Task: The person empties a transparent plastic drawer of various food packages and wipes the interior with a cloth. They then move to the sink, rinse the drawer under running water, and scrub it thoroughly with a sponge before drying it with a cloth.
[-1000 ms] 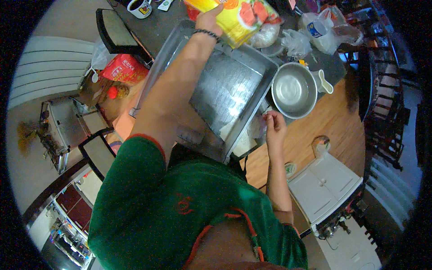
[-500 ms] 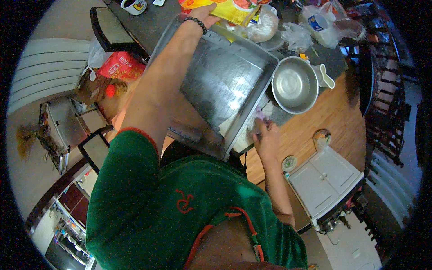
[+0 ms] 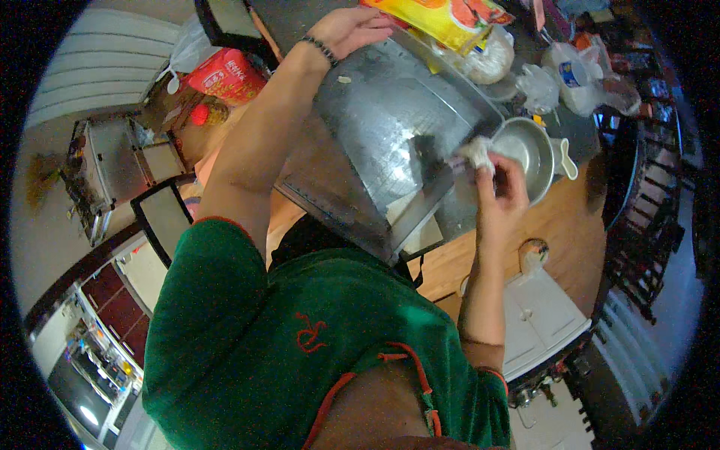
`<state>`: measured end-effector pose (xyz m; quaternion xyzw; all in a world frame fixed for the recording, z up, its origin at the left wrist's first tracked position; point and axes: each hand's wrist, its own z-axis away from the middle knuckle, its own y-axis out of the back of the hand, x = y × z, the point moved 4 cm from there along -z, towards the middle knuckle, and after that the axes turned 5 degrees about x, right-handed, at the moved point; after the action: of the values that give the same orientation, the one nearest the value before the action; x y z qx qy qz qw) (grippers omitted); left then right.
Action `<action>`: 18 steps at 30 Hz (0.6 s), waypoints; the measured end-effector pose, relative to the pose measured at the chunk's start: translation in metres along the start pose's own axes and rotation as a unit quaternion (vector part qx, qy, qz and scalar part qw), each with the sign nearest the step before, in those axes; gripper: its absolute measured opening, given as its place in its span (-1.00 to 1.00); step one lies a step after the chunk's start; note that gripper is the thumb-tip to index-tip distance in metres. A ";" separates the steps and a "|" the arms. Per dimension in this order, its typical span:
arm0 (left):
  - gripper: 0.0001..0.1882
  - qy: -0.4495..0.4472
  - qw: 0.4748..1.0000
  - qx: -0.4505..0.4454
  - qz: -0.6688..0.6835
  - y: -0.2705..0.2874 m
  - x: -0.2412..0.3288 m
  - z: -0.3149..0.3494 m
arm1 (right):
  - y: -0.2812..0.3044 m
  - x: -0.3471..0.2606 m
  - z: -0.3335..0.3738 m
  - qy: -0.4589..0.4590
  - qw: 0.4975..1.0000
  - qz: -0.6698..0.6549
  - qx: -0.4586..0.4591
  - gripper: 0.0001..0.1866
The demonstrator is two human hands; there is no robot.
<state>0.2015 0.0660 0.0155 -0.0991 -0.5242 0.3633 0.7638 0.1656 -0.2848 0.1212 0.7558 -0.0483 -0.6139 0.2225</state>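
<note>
The left hand [image 3: 351, 31] is spread flat with its fingers straight and nothing in its grasp. Taking the middle of the grey tray [image 3: 367, 127] as the clock's centre, with twelve away from the person, it is at eleven, over the far rim; whether it touches is unclear. The right hand [image 3: 504, 186], at four, pinches a crumpled whitish wad [image 3: 478, 154] between thumb and fingers, blurred, above the tray's right edge.

The tray lies in front of the person, bare but for a small pale scrap [image 3: 344, 79] toward ten. The left forearm crosses over its left side. At three, close against the tray's corner, sits a metal pan [image 3: 531, 146] with a pale handle [image 3: 565, 159]; the right hand hides part of it.

Beyond the far rim, a yellow package [image 3: 442, 21] crowds one o'clock, with a knotted clear bag [image 3: 491, 58] of something white at two. Smaller clear bags [image 3: 538, 86] lie between two and three.

Farther out, a red bag [image 3: 225, 75] is near half past nine, a red-lidded jar [image 3: 210, 114] at nine, one chair [image 3: 163, 217] at eight, and a white cabinet [image 3: 544, 319] at five.
</note>
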 end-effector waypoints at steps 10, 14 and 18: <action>-0.64 -0.283 0.624 0.080 -0.724 0.057 -0.081 0.074 | -0.151 0.070 -0.028 0.168 0.911 0.327 -0.189 -0.37; -0.81 -0.293 0.536 0.127 -0.781 0.052 -0.097 0.064 | -0.174 0.081 -0.028 0.161 0.880 0.399 -0.200 -0.42; -0.85 -0.305 0.568 0.115 -0.755 0.053 -0.100 0.066 | -0.185 0.095 -0.037 0.170 0.895 0.377 -0.168 -0.55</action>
<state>0.1010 0.0226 -0.0569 0.5385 -0.5642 -0.2797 0.5599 0.1867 -0.1420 -0.0328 0.7251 -0.1875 -0.3451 0.5656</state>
